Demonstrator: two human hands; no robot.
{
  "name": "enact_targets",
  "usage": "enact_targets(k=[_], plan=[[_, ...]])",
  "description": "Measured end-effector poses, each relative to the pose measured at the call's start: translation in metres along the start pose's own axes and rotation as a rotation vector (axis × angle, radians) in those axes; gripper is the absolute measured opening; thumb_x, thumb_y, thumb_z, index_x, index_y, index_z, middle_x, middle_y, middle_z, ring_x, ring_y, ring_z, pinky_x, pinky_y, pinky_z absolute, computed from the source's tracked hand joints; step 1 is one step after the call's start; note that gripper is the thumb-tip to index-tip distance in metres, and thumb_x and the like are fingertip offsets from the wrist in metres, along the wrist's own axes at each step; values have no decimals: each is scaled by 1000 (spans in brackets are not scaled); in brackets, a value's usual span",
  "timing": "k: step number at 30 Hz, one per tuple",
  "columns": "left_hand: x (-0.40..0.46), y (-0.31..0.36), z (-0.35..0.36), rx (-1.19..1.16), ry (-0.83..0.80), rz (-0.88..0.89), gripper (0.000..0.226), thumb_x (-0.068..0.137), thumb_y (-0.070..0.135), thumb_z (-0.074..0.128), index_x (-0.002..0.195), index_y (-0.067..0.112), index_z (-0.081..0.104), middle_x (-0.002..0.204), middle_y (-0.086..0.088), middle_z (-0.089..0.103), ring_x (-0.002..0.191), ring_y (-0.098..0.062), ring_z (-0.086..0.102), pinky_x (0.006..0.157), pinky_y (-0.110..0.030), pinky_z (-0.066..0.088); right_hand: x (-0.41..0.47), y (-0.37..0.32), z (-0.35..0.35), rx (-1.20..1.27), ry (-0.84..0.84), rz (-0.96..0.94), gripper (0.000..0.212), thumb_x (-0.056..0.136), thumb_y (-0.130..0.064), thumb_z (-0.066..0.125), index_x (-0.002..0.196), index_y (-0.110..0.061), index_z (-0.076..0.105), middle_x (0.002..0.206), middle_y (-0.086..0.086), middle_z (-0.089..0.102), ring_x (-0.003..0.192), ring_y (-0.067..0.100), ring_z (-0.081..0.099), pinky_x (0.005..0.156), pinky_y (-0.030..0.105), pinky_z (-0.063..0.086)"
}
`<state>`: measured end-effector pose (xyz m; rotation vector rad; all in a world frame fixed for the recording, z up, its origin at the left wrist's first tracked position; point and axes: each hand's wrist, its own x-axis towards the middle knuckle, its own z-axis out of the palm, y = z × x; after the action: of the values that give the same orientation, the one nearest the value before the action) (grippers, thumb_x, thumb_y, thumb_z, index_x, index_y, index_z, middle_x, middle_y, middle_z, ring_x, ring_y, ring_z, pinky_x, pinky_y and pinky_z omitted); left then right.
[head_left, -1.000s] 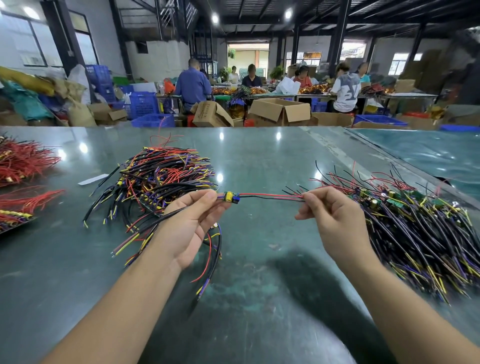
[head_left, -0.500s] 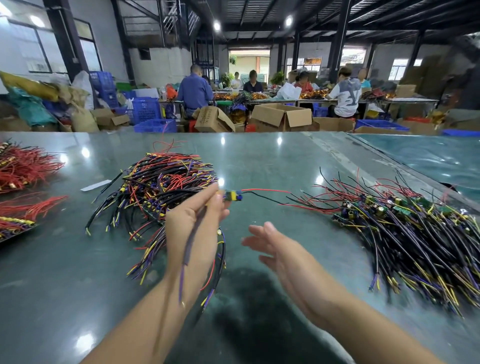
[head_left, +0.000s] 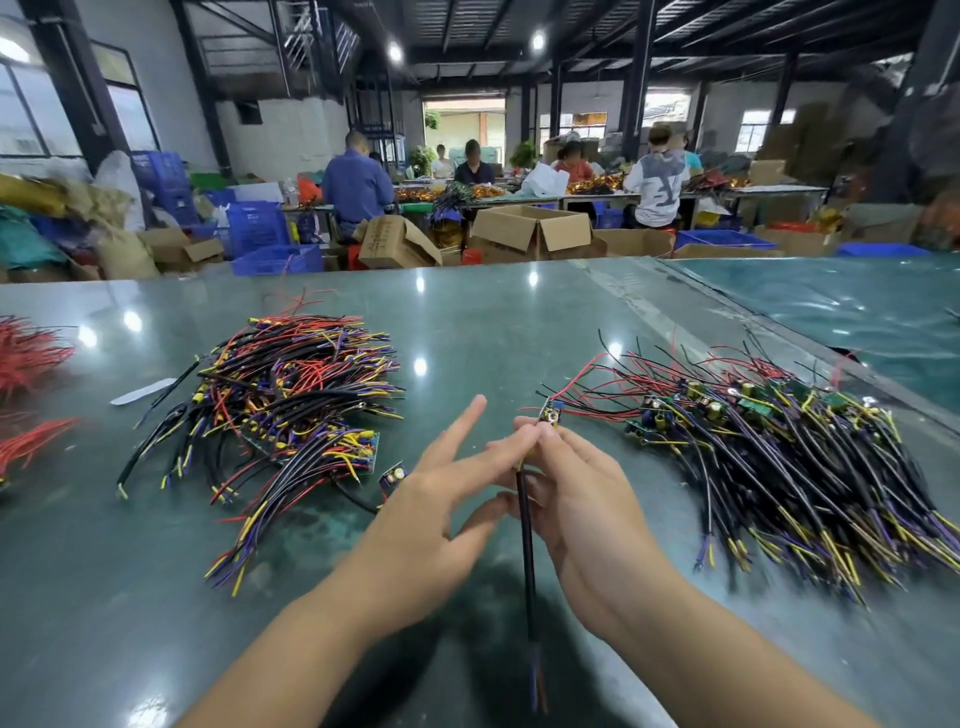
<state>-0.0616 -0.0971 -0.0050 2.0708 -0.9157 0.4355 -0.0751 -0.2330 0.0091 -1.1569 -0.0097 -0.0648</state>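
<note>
At the far left edge of the worktop lie loose red wires. Right of them sits the left pile of boards with black, red, yellow and purple leads, heaped crosswise. I take this for the done heap. If the piece in hand goes there, lay its leads the same way as its neighbours, or the tangle will grow.

The left hand is spread with straight fingers, the forefinger pointing away and a longer finger reaching to the right hand's fingertips. Its thumb lies close beside the black cable; whether it touches I cannot tell. The wired board stands in the air between both hands, above the near middle of the worktop. Its thin red and black leads trail right and its cable hangs down toward the person. The right hand pinches it just under the board with curled fingers.

The step looks like checking or straightening this one piece. It is best carried by the cable root, not by the components, while the left hand's fingers run down the cable to smooth it. The thin leads seem to lie over the right pile, so lift gently, lest they snag and drag others out
</note>
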Motion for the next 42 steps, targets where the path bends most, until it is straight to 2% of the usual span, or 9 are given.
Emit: enact_targets(k=[3,7,12,17,23,27,33,38,42], plan=[[0,-5,-3,70,196,49,52,84,4,60,129,29,53,135,16,53,140,-6,28,111,-15,23,5,-10,-3,58,63,1,19,100,-17,44,95,-11,61,66,1,60,50,11,55,49,20,48],[6,-19,-20,-71,529,-192,43,89,-4,56,109,34,63,114,13,65,108,2,57,94,-17,44,27,-48,-36,-203,231,-79,22,99,-10,42,80,-10,54,58,1,44,37,6,34,38,16,28],[10,-36,-42,-195,780,-305,45,89,-9,48,97,32,63,94,13,69,90,5,62,78,-6,44,54,-98,-116,-1060,560,-209,30,95,-18,43,73,-4,57,66,13,53,60,24,46,59,34,33],[9,-42,-39,-229,763,-348,43,89,-9,49,96,31,63,96,12,69,90,5,62,82,-15,48,67,-140,-176,-1557,830,120,18,89,-19,48,96,-5,57,113,23,60,101,38,56,79,38,41],[7,-45,-46,-239,805,-387,40,90,-9,49,94,28,63,94,9,68,86,5,62,83,-23,48,70,-140,-163,-1484,881,90,18,79,-13,51,90,0,58,97,21,62,93,37,58,77,38,45],[5,-51,-57,-204,861,-426,38,88,-7,50,85,28,66,86,13,67,74,10,60,70,-8,47,69,-92,-93,-1059,532,-229,28,78,-11,51,96,3,68,91,24,69,77,36,64,70,41,53],[-4,-65,-53,72,504,-592,35,86,-1,56,78,31,68,81,8,69,71,-11,58,68,-22,45,38,16,-15,-738,192,-364,33,84,0,49,99,-24,65,90,-15,62,70,-10,55,62,3,37],[-8,-68,-41,432,78,-544,49,87,0,49,128,25,59,128,4,60,116,-22,42,105,-25,24,31,34,-18,-851,55,-392,38,83,3,47,89,-32,61,90,-21,59,75,-9,52,65,1,35],[-10,-69,-33,576,-94,-605,54,87,6,45,124,43,57,137,26,45,128,-8,28,105,-25,13,34,34,-17,-861,32,-394,38,82,4,47,90,-30,61,89,-18,59,70,-4,51,62,3,35]])
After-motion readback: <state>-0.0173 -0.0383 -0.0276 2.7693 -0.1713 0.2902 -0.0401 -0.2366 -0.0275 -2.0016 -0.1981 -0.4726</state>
